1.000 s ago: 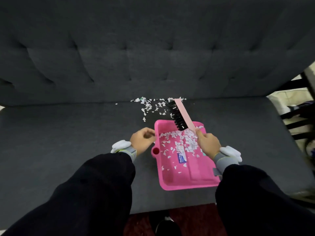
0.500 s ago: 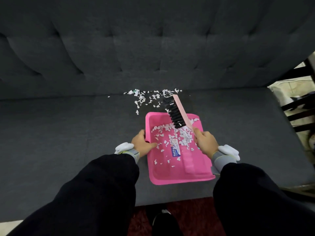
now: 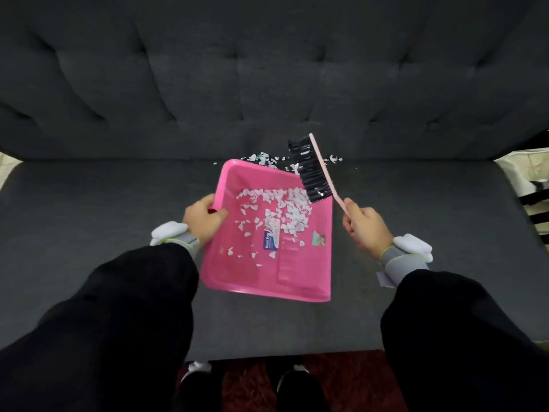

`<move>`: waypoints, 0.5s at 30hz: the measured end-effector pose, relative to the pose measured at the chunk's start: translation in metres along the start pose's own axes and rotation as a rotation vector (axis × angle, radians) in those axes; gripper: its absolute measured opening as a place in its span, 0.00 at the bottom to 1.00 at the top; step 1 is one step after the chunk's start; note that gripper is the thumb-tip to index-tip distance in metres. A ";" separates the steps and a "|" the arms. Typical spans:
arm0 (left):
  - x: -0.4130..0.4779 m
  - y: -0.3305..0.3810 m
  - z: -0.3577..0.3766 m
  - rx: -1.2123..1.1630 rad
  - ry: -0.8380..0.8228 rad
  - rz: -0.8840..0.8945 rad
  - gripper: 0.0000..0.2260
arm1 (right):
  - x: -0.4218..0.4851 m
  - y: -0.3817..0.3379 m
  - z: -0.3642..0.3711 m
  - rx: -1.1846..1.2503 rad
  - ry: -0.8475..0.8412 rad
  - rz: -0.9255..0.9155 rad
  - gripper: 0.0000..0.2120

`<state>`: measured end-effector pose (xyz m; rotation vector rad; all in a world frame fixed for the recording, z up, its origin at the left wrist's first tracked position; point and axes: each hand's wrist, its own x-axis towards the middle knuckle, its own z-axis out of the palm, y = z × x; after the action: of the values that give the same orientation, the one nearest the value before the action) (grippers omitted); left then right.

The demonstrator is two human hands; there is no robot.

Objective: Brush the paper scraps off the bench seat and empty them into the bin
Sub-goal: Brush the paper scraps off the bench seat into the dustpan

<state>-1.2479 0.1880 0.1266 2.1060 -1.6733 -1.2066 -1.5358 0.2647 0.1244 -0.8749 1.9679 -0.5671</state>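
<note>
Loose black sleeves (image 3: 142, 307) cover both arms to the wrists, where grey knitted cuffs (image 3: 401, 261) edged in yellow-green carry puffy white pads (image 3: 413, 246); left hand (image 3: 203, 220) and right hand (image 3: 367, 228) are bare. Dark shoes (image 3: 297, 388) touched with white show below.

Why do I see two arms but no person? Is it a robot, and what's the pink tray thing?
It's not a robot. These are a person's own arms in black sleeves. The camera sits on the person's head and looks down, so you see what they see. In front of them is a dark grey bench seat with a padded back. The left hand grips the side of a pink dustpan. The right hand holds a pink brush by its handle, with the black bristles over the pan's far corner. White paper scraps lie inside the pan. A few more scraps lie on the seat just behind it.
</note>
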 end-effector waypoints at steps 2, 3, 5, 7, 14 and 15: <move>0.010 -0.013 -0.025 -0.001 0.035 -0.020 0.14 | 0.003 -0.003 0.002 -0.019 0.028 -0.007 0.29; 0.014 -0.020 -0.037 -0.007 0.052 -0.030 0.15 | 0.004 -0.004 0.004 -0.031 0.047 0.001 0.29; 0.023 -0.037 -0.062 -0.016 0.077 -0.049 0.17 | 0.005 -0.003 0.010 -0.066 0.088 0.026 0.30; 0.027 -0.045 -0.075 -0.012 0.087 -0.072 0.18 | 0.004 0.001 0.012 -0.096 0.123 0.064 0.31; 0.044 -0.087 -0.110 0.013 0.081 -0.164 0.18 | -0.001 0.024 0.054 -0.325 0.144 0.170 0.31; 0.047 -0.093 -0.113 0.022 0.093 -0.181 0.16 | -0.002 0.028 0.059 -0.348 0.147 0.179 0.30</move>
<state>-1.1016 0.1419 0.1228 2.3308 -1.4916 -1.1224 -1.4946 0.2813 0.0769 -0.8717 2.2936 -0.1907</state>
